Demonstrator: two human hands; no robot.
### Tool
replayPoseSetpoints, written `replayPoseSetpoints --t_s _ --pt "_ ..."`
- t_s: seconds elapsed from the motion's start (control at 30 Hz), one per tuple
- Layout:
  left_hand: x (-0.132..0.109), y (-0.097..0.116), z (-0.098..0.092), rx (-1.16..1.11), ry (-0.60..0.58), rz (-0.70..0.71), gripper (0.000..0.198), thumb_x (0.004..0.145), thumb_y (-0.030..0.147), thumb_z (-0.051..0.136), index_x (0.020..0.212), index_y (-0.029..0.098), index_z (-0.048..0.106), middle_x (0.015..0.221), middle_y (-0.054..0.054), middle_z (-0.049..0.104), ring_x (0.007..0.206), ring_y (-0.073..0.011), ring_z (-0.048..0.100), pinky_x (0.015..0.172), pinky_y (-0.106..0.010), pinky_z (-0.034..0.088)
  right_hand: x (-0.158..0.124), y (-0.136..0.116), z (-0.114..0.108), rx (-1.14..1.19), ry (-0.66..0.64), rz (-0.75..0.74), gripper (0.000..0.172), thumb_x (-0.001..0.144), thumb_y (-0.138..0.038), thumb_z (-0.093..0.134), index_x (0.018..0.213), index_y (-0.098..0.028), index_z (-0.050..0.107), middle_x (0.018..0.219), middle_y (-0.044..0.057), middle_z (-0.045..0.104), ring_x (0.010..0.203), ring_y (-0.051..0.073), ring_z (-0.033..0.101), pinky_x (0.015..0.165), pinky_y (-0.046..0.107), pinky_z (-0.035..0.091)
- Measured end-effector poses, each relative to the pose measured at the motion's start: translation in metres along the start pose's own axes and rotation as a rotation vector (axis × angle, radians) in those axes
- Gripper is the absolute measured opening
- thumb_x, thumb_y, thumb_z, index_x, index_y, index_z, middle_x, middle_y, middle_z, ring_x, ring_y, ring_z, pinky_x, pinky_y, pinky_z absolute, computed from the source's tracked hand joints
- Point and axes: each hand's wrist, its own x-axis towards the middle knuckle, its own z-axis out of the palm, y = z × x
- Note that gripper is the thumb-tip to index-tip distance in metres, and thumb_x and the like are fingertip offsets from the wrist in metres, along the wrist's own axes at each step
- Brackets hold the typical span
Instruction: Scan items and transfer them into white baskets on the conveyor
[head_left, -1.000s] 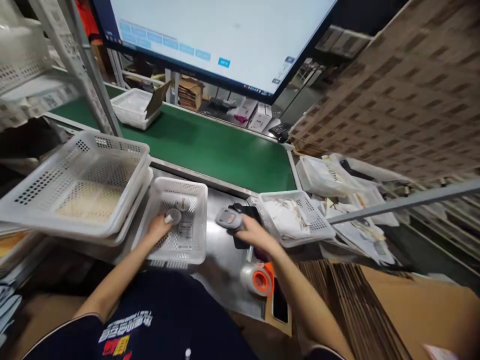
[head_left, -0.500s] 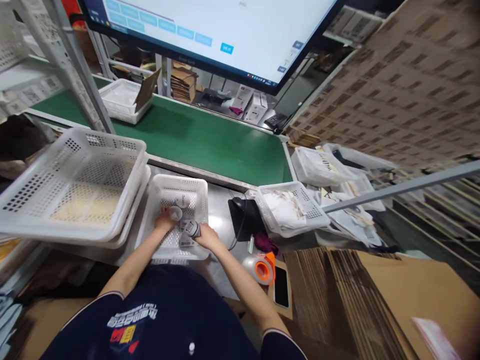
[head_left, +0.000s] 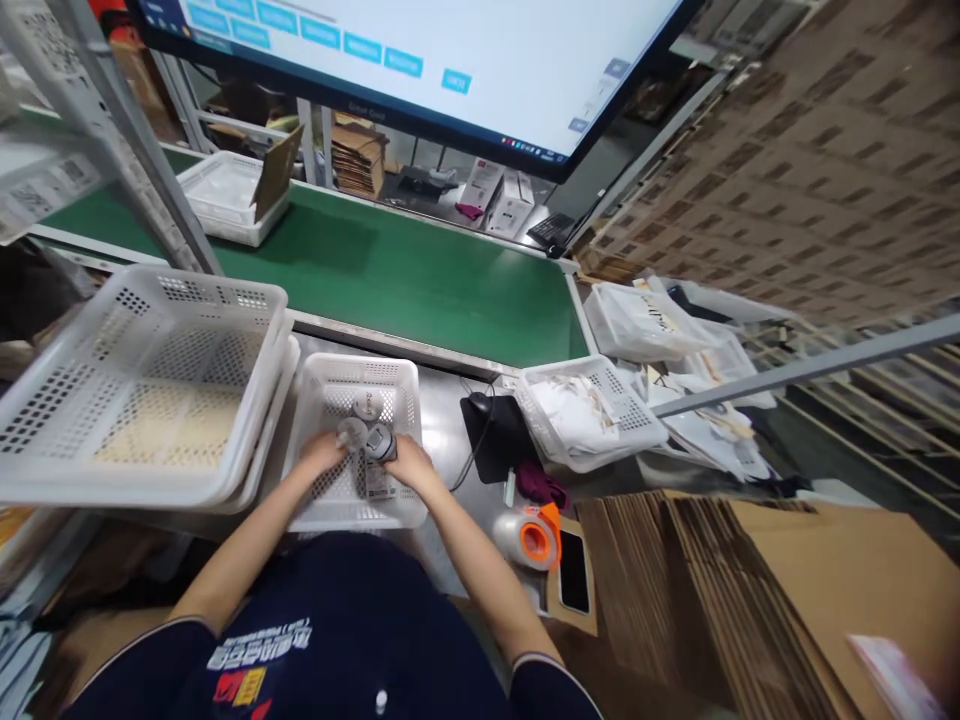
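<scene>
Scanner (head_left: 381,441) clasped in right hand (head_left: 409,466).

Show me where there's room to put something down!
The green belt is bare right of the white tray. A bare steel strip lies between the small basket and the black stand. Crowded: the small basket, holding left hand, right hand and scanner, and the bag heap.

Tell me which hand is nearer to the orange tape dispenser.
Right. The right hand, gripping a grey scanner over the small white basket, lies up and left of the tape dispenser; the left hand, holding a round item, sits farther left.
</scene>
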Motion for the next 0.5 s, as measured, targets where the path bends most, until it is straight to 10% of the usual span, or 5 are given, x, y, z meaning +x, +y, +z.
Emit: replayPoseSetpoints --t_s 0.13,0.33,0.5 --pt "-0.005 0.007 0.016 0.039 -0.098 0.081 0.036 0.062 0.024 0.093 0.075 0.022 0.060 0.090 -0.013 0.070 0.114 -0.0466 0.069 0.112 -0.057 0.047 -0.017 0.020 -0.014 0.060 0.054 0.084 0.047 0.093 -0.035 0.078 0.136 -0.018 0.069 0.138 0.016 0.072 0.123 0.033 0.073 0.095 0.037 0.055" --pt "0.056 0.067 0.037 -0.163 0.064 0.181 0.059 0.073 0.009 0.080 0.129 0.017 0.064 0.174 -0.022 0.038 0.167 -0.0423 0.022 0.135 -0.053 0.017 -0.032 0.017 -0.018 0.128 0.116 0.122 0.047 0.096 -0.036 0.076 0.139 -0.019 0.067 0.140 0.015 0.069 0.126 0.034 0.072 0.098 0.037 0.054" --pt "0.085 0.090 0.041 -0.595 0.043 0.049 0.044 0.070 0.010 0.083 0.109 0.016 0.065 0.151 -0.020 0.058 0.163 -0.0428 0.026 0.128 -0.046 0.033 -0.031 0.019 -0.014 0.184 0.154 0.140 0.048 0.096 -0.035 0.076 0.140 -0.019 0.067 0.142 0.014 0.067 0.124 0.033 0.073 0.097 0.036 0.053"
